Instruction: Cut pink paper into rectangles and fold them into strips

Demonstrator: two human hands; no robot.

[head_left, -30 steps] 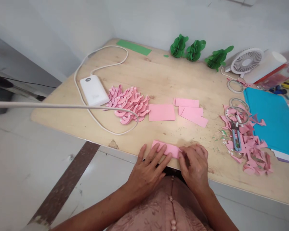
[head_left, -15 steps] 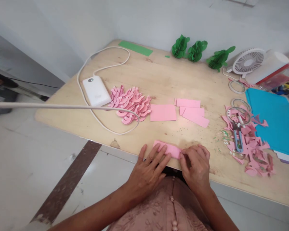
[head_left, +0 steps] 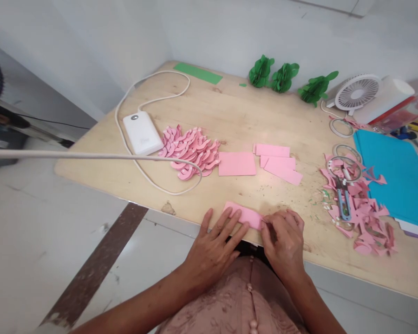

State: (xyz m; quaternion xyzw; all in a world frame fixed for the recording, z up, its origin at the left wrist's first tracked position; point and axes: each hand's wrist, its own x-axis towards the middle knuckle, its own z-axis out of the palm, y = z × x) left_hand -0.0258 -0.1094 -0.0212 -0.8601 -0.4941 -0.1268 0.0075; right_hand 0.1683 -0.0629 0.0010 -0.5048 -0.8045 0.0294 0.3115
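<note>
A pink paper strip [head_left: 248,216] lies at the table's near edge, in front of my body. My left hand [head_left: 218,239] rests on its left part with spread, flat fingers. At its right end my right hand [head_left: 284,236] is closed, with thumb and forefinger pinching the strip's edge. The curled fingers hide whatever else may be inside that hand. Beyond the strip lie a pink paper rectangle [head_left: 237,164] and several narrower pink strips [head_left: 282,170]. A heap of wavy pink paper pieces [head_left: 195,150] sits to their left.
A white power bank [head_left: 142,133] with a looping cable [head_left: 160,184] is on the left. Pink scraps [head_left: 365,218], blue-handled snips [head_left: 343,204] and tape rolls [head_left: 344,168] lie right, beside blue sheets [head_left: 393,176]. Green paper shapes [head_left: 284,77] and a small fan [head_left: 358,93] stand behind.
The camera view has shifted slightly, so the far things sit a little lower. Both hands keep practically the same hold on the pink strip.
</note>
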